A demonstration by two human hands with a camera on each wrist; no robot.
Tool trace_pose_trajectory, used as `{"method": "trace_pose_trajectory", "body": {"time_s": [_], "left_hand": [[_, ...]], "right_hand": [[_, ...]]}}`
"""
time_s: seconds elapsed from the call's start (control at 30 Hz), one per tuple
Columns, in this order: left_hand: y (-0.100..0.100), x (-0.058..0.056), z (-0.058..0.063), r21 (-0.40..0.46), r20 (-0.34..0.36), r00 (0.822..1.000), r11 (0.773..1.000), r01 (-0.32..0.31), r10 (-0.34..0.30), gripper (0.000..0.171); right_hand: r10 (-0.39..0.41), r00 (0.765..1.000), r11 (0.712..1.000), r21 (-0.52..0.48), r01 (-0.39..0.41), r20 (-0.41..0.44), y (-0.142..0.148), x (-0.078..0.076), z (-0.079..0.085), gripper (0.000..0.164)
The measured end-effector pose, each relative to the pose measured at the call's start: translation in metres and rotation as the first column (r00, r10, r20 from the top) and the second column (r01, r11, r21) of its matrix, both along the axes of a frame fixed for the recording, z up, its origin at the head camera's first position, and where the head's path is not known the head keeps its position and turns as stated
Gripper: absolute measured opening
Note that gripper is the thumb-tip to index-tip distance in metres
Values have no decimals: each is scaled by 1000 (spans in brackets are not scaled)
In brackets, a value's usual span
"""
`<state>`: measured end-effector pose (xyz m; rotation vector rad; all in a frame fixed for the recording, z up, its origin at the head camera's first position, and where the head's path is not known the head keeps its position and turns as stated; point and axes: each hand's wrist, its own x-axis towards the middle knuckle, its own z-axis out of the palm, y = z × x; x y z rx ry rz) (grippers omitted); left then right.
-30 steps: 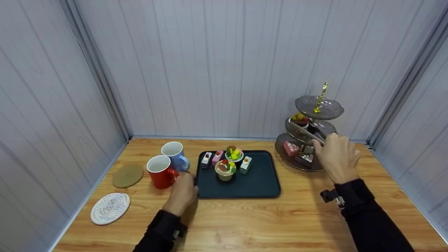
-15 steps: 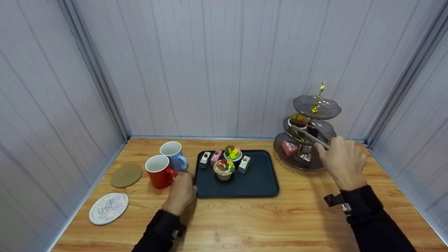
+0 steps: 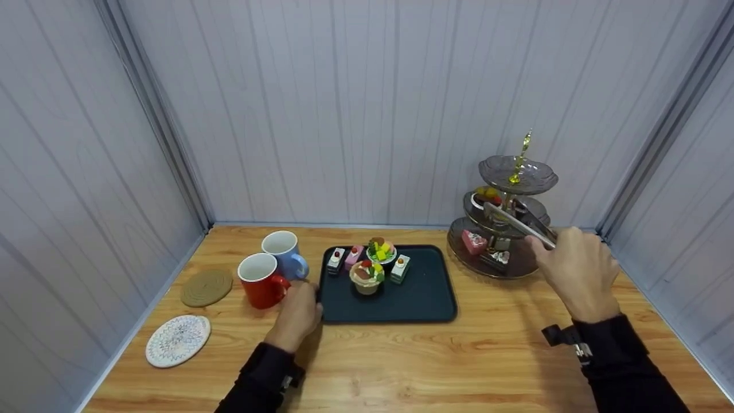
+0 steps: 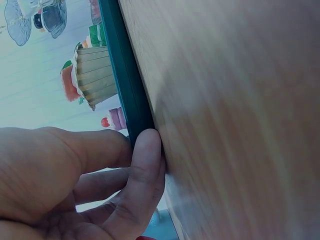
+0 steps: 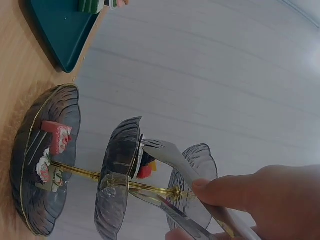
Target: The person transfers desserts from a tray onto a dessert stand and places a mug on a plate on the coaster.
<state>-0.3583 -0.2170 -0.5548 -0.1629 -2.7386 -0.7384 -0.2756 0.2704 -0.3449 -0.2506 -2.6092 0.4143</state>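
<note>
My left hand (image 3: 297, 315) pinches the left edge of a dark green tray (image 3: 413, 307); in the left wrist view thumb and fingers (image 4: 146, 155) lie on either side of its rim. On the tray sit two fruit tarts (image 3: 367, 281) and several small cake slices (image 3: 401, 269). My right hand (image 3: 579, 272) holds metal food tongs (image 3: 522, 226), their arms spread apart, at the middle tier of a three-tier glass stand (image 3: 519, 175). A fruit-topped tart (image 3: 483, 201) rests on that tier, near the tong tips. In the right wrist view nothing shows between the tong arms (image 5: 180, 165).
The stand's bottom tier bears a pink cake slice (image 3: 474, 242) and other small cakes (image 3: 495, 258). Left of the tray are a red mug (image 3: 261, 287) and a light blue mug (image 3: 281, 245). Farther left lie a tan coaster (image 3: 207, 288) and a white patterned coaster (image 3: 178, 341).
My right hand has moved right and toward me, drawing the tongs back from the tart, which stays on the middle tier. The tong arms have spread. My left hand stays at the tray edge.
</note>
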Motion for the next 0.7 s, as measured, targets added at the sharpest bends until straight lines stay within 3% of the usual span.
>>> {"method": "trace_pose_trajectory", "body": {"time_s": [0.27, 0.4, 0.7], "left_hand": [[0, 1, 4, 10, 8, 1000, 1000, 0, 0, 31], [-1, -2, -1, -2, 6, 1000, 1000, -1, 1, 30], [-2, -4, -7, -7, -66, 998, 1000, 5, -6, 21]], "right_hand": [[23, 998, 1000, 6, -22, -51, -2, 10, -4, 52], [23, 997, 1000, -8, -24, -77, -5, 14, -7, 50], [87, 984, 995, -30, -93, -154, -15, 18, -18, 43]]}}
